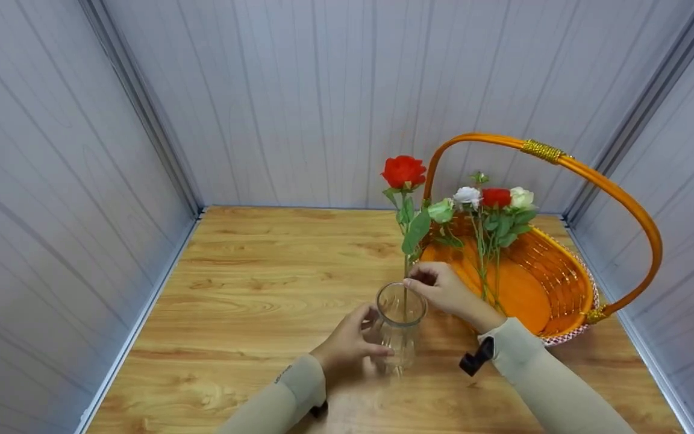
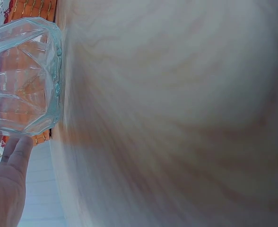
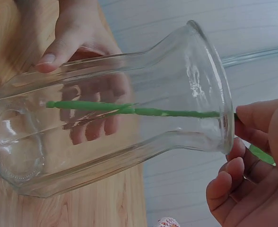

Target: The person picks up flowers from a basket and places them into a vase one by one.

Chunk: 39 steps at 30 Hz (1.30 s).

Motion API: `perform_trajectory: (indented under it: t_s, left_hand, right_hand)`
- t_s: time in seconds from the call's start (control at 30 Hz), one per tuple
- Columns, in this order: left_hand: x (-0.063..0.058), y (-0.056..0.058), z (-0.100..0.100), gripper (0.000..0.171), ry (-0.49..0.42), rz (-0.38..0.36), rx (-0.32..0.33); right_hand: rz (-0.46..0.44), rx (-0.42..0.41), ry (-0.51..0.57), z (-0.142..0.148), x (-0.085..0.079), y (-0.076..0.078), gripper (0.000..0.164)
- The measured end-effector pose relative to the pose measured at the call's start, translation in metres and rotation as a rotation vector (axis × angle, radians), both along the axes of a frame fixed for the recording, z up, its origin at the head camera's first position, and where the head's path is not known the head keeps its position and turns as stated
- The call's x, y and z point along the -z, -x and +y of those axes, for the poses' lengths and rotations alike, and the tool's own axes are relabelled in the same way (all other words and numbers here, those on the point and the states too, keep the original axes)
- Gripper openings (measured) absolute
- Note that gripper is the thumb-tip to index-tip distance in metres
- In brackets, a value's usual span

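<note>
A red rose point(image 1: 404, 172) on a long green stem stands upright, its bloom high over a clear glass vase point(image 1: 400, 346). Thumb and fingers of my right hand point(image 1: 446, 290) pinch the stem right at the vase's rim. Through the glass in the right wrist view, the lower stem point(image 3: 96, 106) hangs inside, its end above the vase's base. My left hand point(image 1: 347, 340) holds the vase low on its side, the thumb in front and the fingers behind. In the left wrist view, those fingers point(image 2: 21, 153) lie against the glass.
An orange woven basket point(image 1: 573, 289) with a tall arched handle point(image 1: 630, 205) stands close on the right. White flowers point(image 1: 467, 196), another red flower point(image 1: 496, 198) and pale green blooms lean in it. Panelled walls point(image 1: 275, 102) enclose the wooden table point(image 1: 250, 289).
</note>
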State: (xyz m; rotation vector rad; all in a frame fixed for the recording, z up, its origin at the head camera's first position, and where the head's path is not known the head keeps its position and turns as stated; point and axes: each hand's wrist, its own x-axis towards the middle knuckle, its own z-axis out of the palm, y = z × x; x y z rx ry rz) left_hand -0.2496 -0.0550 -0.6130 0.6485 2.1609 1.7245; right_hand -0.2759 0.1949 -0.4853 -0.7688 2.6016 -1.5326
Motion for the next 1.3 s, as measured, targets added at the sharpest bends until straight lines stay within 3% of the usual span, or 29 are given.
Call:
perform_trajectory:
  t_s: [0.27,0.53,0.77,1.03,1.17,1.3]
  left_hand:
    - [0.0,0.001,0.001,0.084,0.0,-0.003,-0.007]
    - [0.001,0.001,0.001,0.081,0.004,0.022,0.0]
    - [0.001,0.0,0.001,0.075,0.016,0.005,-0.02]
    - [0.0,0.0,-0.001,0.075,0.043,0.044,-0.013]
    - [0.0,0.0,-0.002,0.072,0.059,0.088,0.0]
    - [0.001,0.001,-0.001,0.073,0.054,0.088,0.002]
  right_hand:
    - [0.008,0.029,-0.007,-0.002,0.0,0.002,0.011]
    - [0.032,0.016,-0.043,-0.001,0.001,0.002,0.012]
    - [-0.004,0.006,-0.007,0.002,0.0,0.001,0.01]
    - [-0.037,0.069,-0.011,0.013,-0.004,-0.001,0.014]
    - [-0.018,0.095,-0.031,0.02,-0.004,0.0,0.013]
    - [0.003,0.115,-0.057,0.028,-0.003,0.002,0.011]
